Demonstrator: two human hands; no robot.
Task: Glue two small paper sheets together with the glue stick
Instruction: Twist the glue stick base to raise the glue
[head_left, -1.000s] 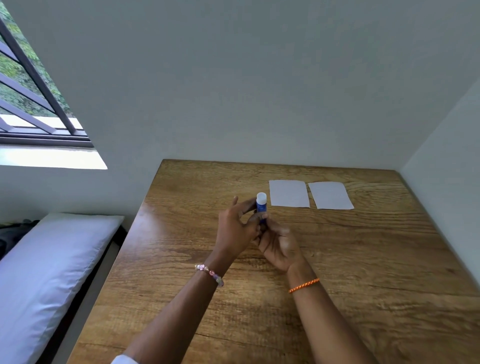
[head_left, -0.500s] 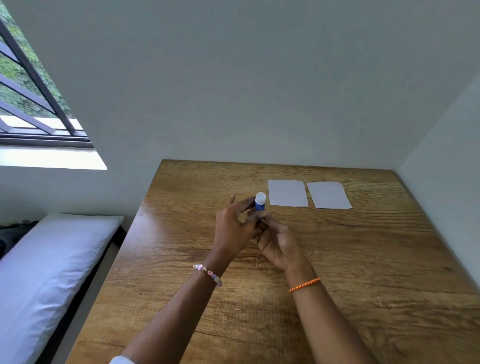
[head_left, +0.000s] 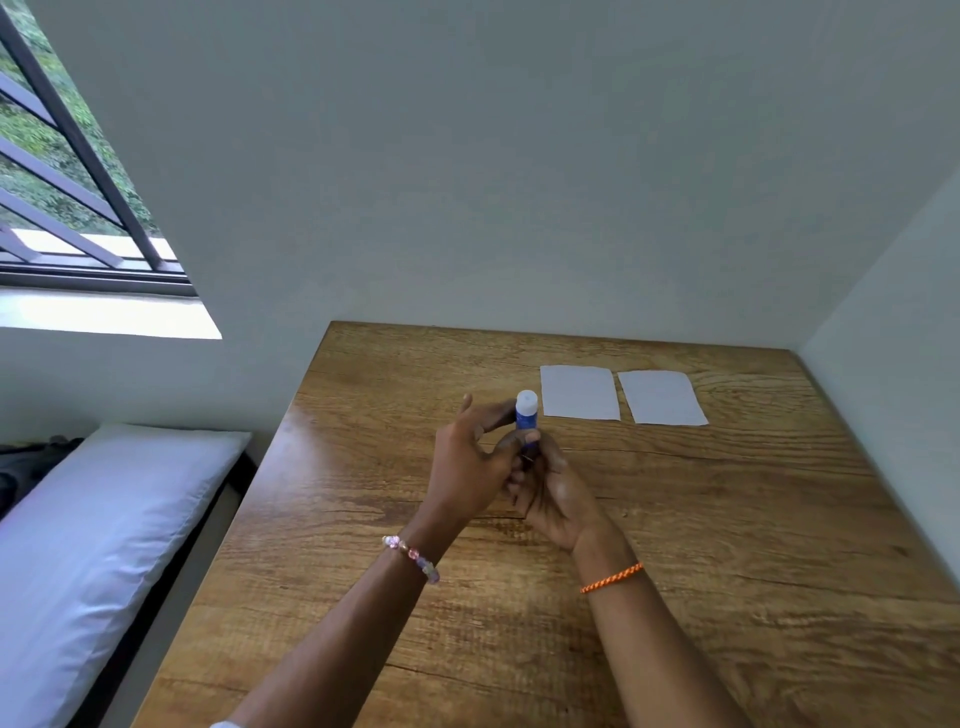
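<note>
A blue glue stick (head_left: 525, 415) with a white cap stands upright between both hands above the middle of the wooden table (head_left: 727, 545). My left hand (head_left: 470, 462) pinches its upper part near the cap with thumb and fingers. My right hand (head_left: 553, 493) grips its lower end, which the fingers hide. Two small white paper sheets lie flat side by side at the far side of the table: the left sheet (head_left: 580, 392) just right of the glue stick, the right sheet (head_left: 661, 398) beyond it, a narrow gap between them.
Walls close the table in at the back and on the right. A bed with a white pillow (head_left: 93, 545) runs along the table's left edge. A barred window (head_left: 67, 171) is at the upper left.
Both hands and the glue stick have stayed almost still, with only a slight shift. The sheets have not moved.
</note>
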